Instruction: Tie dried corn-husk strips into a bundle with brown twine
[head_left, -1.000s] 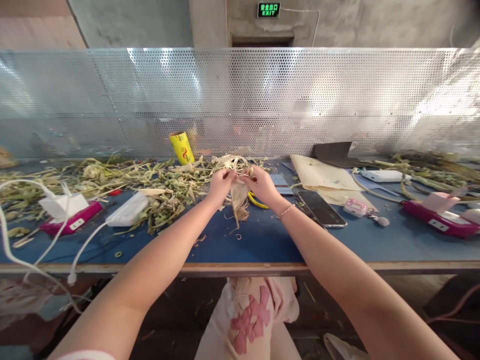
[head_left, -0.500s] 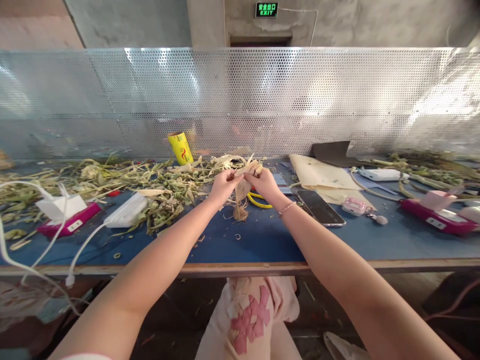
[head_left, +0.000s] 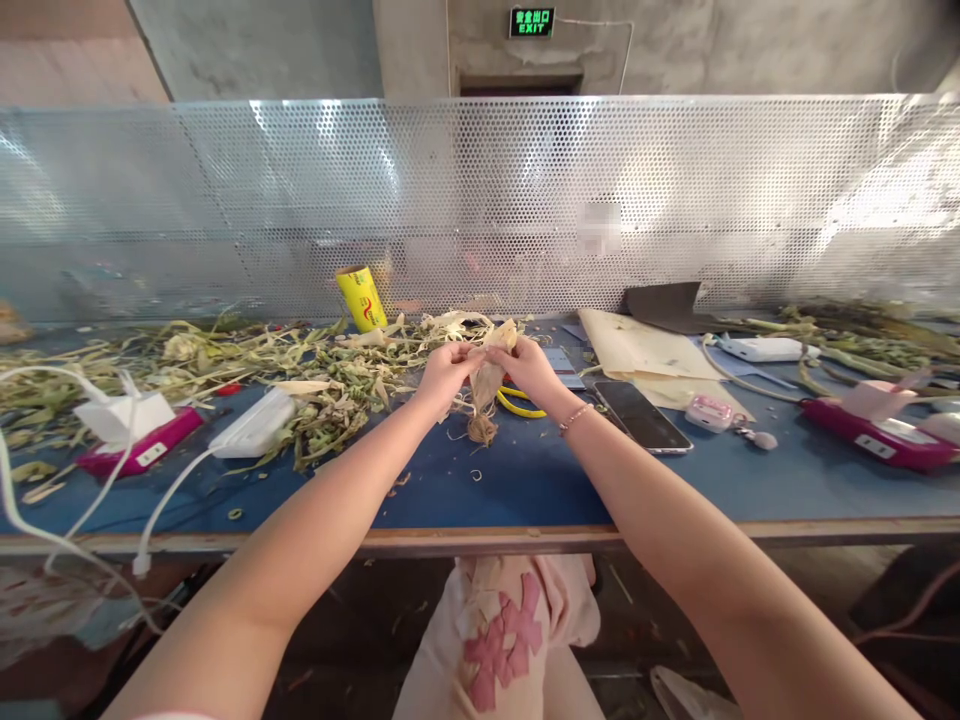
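Observation:
My left hand [head_left: 448, 372] and my right hand [head_left: 528, 366] meet over the blue table, each pinching a pale dried husk [head_left: 486, 378]. Its pleated lower part hangs between them and narrows to a brown, stringy clump [head_left: 482, 431] close to the tabletop. Folded tan edges of the husk stick up above my right fingertips. My fingers cover part of where they grip. Behind my right hand lies a yellow ring-shaped object [head_left: 521, 402], partly hidden. Dried leaves and stalks [head_left: 352, 375] are spread to the left of my hands.
A yellow tube [head_left: 362, 298] stands by the perforated metal screen [head_left: 495, 180]. At right lie a phone [head_left: 643, 416], tan paper [head_left: 645, 345], a pink case [head_left: 709, 412] and a magenta power strip [head_left: 877, 442]. Another magenta strip [head_left: 139, 450], a white charger [head_left: 253, 422] and cables are left.
My fingers have shifted slightly on the husk, and its upper folds sit differently. Both hands stay in nearly the same place. The table items have not moved.

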